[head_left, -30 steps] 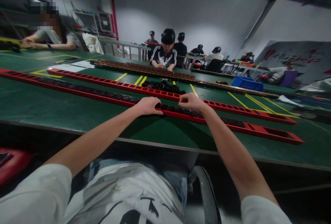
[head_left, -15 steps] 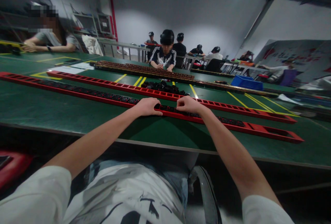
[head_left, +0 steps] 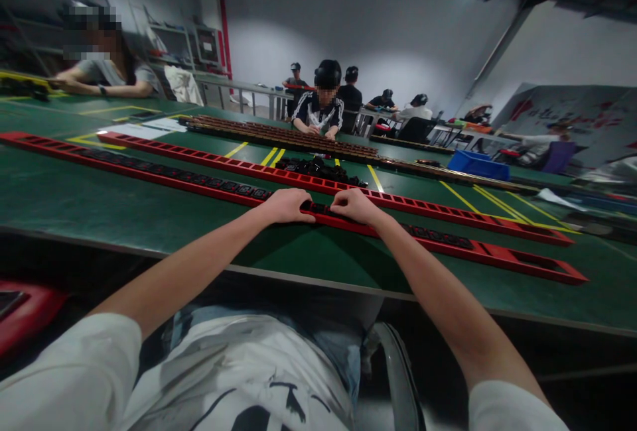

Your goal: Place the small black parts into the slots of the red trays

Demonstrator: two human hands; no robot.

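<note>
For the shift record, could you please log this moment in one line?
Left hand: on near red frame | Right hand: fingers at its black inserts | Far red frame: behind | Black parts: piled beyond

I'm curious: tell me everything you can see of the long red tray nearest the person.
The long red tray looks like plastic, narrow, with a row of slots and a larger opening toward its right end. Black pieces fill many slots. It lies flat on the green table, the left hand seemingly gripping its middle, the right hand just over it.
</note>
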